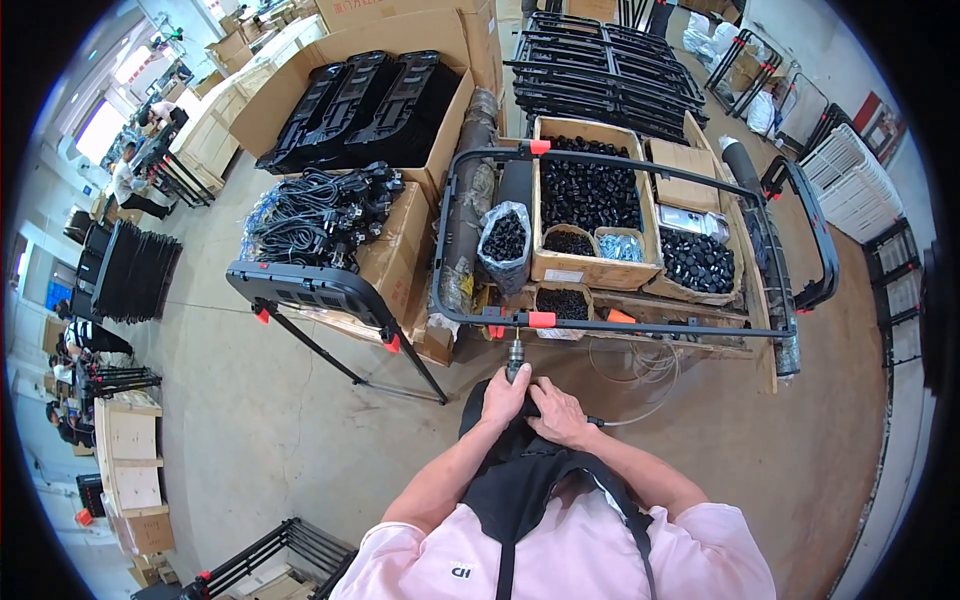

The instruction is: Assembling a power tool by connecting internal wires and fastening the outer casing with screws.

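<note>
A power drill [515, 357] points away from me, its chuck and thin bit reaching the near rail of a black tubular frame [650, 327]. Wrapped round the drill body is my left hand [506, 398], closed. My right hand [560, 413] is curled against the drill's rear, where the grip is mostly hidden by fingers and dark apron. The bit's tip is close to a red clip [495, 322] on the rail; contact is too small to make out. Another red clip [542, 320] sits just to the right. A pale hose [640, 415] runs off to the right.
Beneath the frame are a wooden box of black caps [590, 185], a bag of black parts [503, 240] and round black discs [695, 262]. Bundled cables [320, 215] lie on a carton at left. A black folding stand [320, 290] stands before it. Stacked frames [605, 75] fill the back.
</note>
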A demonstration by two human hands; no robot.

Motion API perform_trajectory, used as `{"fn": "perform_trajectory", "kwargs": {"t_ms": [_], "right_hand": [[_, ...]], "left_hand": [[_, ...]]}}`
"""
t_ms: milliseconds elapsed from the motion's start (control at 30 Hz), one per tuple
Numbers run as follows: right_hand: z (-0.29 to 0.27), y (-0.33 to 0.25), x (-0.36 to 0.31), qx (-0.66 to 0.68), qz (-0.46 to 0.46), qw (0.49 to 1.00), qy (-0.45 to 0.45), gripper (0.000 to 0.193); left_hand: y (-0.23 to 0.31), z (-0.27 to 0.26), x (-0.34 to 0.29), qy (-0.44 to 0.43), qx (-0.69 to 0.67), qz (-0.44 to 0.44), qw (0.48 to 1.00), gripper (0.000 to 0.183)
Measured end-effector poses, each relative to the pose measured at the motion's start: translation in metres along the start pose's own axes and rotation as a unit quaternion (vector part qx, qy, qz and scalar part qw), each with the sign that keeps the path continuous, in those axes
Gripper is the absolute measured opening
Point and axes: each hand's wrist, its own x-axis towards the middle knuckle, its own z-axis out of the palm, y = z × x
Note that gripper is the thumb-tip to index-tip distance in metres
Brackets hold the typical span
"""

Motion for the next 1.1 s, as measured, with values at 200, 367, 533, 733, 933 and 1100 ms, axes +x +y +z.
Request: {"fn": "perform_trajectory", "kwargs": {"t_ms": [200, 367, 533, 733, 933, 1100], "right_hand": [[-0.002, -0.008, -0.004, -0.002, -0.001, 1.000, -0.005, 0.050], [0.005, -0.003, -0.011, -0.002, -0.009, 1.000, -0.007, 0.057], [0.008, -0.001, -0.016, -0.002, -0.022, 1.000, 0.001, 0.057], [0.007, 0.008, -0.033, -0.007, -0.016, 1.000, -0.005, 0.062], [0.002, 0.018, -0.045, -0.019, 0.060, 0.998, -0.004, 0.075], [-0.011, 0.019, -0.044, -0.019, 0.048, 0.998, 0.021, 0.075]], "left_hand": [[-0.017, 0.004, 0.000, 0.043, 0.000, 0.021, 0.999, 0.055], [-0.023, 0.007, -0.005, 0.041, -0.017, 0.024, 0.999, 0.054], [-0.026, 0.007, -0.011, 0.043, -0.019, 0.030, 0.998, 0.053], [-0.020, 0.015, -0.030, 0.030, -0.037, 0.025, 0.999, 0.055], [-0.013, 0.033, -0.027, -0.013, -0.040, 0.027, 0.999, 0.058], [-0.016, 0.043, -0.023, -0.001, -0.070, 0.047, 0.996, 0.058]]}}
